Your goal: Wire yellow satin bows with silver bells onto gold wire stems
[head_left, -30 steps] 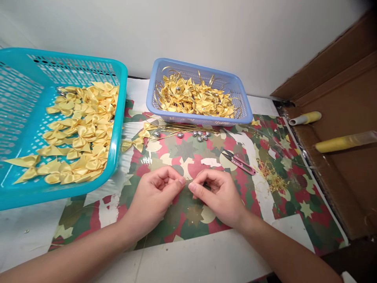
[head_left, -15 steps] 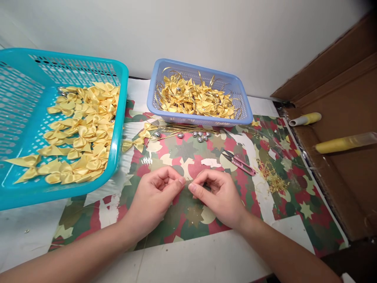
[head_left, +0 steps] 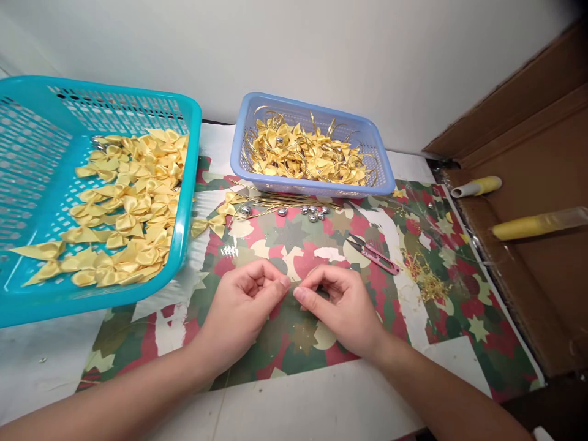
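My left hand (head_left: 250,309) is closed, its thumb pressed to the index finger in a pinch. Facing it across a small gap, my right hand (head_left: 342,309) pinches too, the other fingers curled in. Whatever lies between the fingertips is too small or hidden to make out. Both hands are above the patterned mat (head_left: 294,355). Beyond them lie several silver bells or beads (head_left: 313,217), a bundle of gold cords (head_left: 294,200) and loose yellow ribbon bows (head_left: 209,226). Pink-handled thread snips (head_left: 373,254) rest to the right of my right hand.
A turquoise basket (head_left: 188,208) holding many yellow bows stands at left. Behind the mat, a blue basket (head_left: 312,188) contains bows with gold cords. Yellow thread scraps (head_left: 425,278) lie at right, near a cardboard box (head_left: 542,257) with yellow tubes (head_left: 528,225) sticking out.
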The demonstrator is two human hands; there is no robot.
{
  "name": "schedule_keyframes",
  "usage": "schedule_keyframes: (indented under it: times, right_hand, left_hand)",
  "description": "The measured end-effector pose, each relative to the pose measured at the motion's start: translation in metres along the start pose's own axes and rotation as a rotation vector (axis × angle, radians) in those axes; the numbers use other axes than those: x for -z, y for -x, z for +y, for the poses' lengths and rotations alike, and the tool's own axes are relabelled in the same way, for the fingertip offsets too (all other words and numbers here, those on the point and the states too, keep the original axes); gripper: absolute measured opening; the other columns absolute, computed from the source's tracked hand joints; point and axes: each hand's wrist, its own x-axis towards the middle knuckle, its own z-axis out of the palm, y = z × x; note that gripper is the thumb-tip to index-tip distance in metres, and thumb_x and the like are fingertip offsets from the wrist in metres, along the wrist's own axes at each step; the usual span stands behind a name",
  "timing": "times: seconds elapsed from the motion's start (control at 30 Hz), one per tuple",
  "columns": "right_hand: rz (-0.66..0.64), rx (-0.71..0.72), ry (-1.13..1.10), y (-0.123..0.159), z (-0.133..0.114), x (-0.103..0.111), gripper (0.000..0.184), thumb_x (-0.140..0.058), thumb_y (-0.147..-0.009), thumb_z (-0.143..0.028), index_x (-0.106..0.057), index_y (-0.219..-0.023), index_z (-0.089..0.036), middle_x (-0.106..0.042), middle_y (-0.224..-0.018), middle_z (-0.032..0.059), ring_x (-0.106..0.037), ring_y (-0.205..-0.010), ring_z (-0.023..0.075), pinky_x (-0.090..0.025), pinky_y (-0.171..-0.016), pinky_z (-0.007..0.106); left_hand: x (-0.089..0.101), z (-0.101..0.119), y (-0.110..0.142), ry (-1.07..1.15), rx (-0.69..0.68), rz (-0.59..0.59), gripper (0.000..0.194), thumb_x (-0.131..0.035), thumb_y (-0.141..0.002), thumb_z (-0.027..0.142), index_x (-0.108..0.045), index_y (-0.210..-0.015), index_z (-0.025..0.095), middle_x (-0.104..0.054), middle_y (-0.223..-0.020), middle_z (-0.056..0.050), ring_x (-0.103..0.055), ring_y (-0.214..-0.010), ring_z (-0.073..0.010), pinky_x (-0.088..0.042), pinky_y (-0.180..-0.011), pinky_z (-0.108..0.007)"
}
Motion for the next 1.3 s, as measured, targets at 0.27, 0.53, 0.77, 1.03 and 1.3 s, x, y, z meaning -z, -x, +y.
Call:
schedule_keyframes:
  times: [0.27,0.53,0.77,1.03,1.3]
  right_hand:
    - [0.004,0.003,-0.01,-0.0004,-0.0004,0.0004,0.011,-0.068,-0.077,-0.023,-0.065,-0.068,-0.018,-0.064,-0.064,-0.0017,-0.057,-0.061,0.0106,-0.047,-0.06,0.023]
    - [0.0,-0.016,-0.056,-0.0006,-0.0018,0.0007,0.014,-0.068,-0.078,-0.026,-0.062,-0.067,-0.018,-0.062,-0.061,-0.0013,-0.057,-0.058,0.0113,-0.048,-0.057,0.024]
    - [-0.028,-0.043,-0.049,0.0001,-0.0015,0.0009,0.013,-0.067,-0.079,-0.025,-0.065,-0.068,-0.018,-0.064,-0.06,-0.0007,-0.06,-0.059,0.0112,-0.049,-0.058,0.023]
    - [-0.022,-0.025,-0.025,-0.0001,-0.001,0.0008,0.015,-0.067,-0.079,-0.027,-0.065,-0.068,-0.018,-0.065,-0.061,0.0002,-0.06,-0.059,0.0125,-0.05,-0.058,0.025]
    - [-0.02,-0.023,-0.014,0.0001,-0.0017,0.0005,0.015,-0.067,-0.079,-0.027,-0.064,-0.067,-0.018,-0.065,-0.061,-0.0003,-0.06,-0.059,0.0121,-0.05,-0.058,0.024]
  left_hand:
    - [0.0013,0.0023,0.0005,-0.02,-0.013,-0.047,0.024,-0.059,-0.079,0.037,-0.054,-0.064,0.019,-0.042,-0.048,0.008,-0.033,-0.044,-0.0068,-0.026,-0.041,-0.017]
    - [0.0019,-0.0006,0.0009,-0.028,-0.003,-0.053,0.029,-0.057,-0.081,0.042,-0.054,-0.065,0.019,-0.036,-0.049,0.007,-0.033,-0.045,-0.0077,-0.024,-0.042,-0.019]
    - [0.0028,0.0001,0.0022,-0.061,-0.001,-0.051,0.028,-0.057,-0.081,0.042,-0.055,-0.065,0.019,-0.04,-0.05,0.007,-0.033,-0.045,-0.0077,-0.024,-0.042,-0.018]
    - [0.0013,0.002,0.0021,-0.076,-0.003,-0.054,0.028,-0.057,-0.081,0.042,-0.056,-0.065,0.019,-0.038,-0.049,0.007,-0.033,-0.045,-0.0077,-0.025,-0.042,-0.018]
    - [0.0014,0.0024,0.0022,-0.078,-0.018,-0.047,0.028,-0.057,-0.08,0.04,-0.055,-0.064,0.018,-0.039,-0.049,0.007,-0.034,-0.045,-0.0077,-0.026,-0.043,-0.018]
